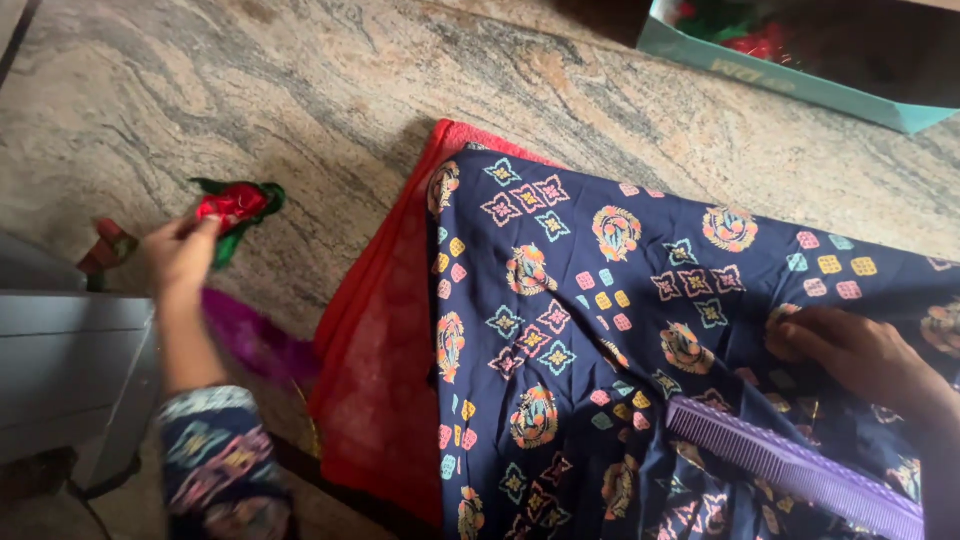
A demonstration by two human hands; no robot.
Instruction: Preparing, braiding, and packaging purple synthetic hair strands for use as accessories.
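Closest to the camera, a purple comb [795, 468] lay across the lap, on the navy printed fabric [600, 330] that covered most of the lower right of the view. The comb sat at an angle, teeth pointing up and left, and nobody was holding it.

Just above it the right hand [850, 350] rested flat-ish on that navy fabric, fingers curled loosely against the cloth. Looked like it was just pressing down on it; couldn't tell if it had any of the fabric actually pinched.

On the left side, the sleeve [215, 460] had the same sort of navy print, and next to it was a grey box-like thing [70, 370] at the edge of the frame. A strip of purple cloth [255, 340] lay on the floor between the arm and a red cloth [385, 340] that was tucked under the navy fabric and stuck out along its left edge.

A bit further out, the left hand [180, 255] was reaching over the stone floor [400, 80] with its fingertips closed on a small red-and-green fabric flower [235, 207], which sat low against the floor just past the fingers. Something reddish and blurry lay just left of that hand, couldn't make it out.

Way at the back, top right, was a teal cardboard box [800, 85] with more red and green bits inside it.
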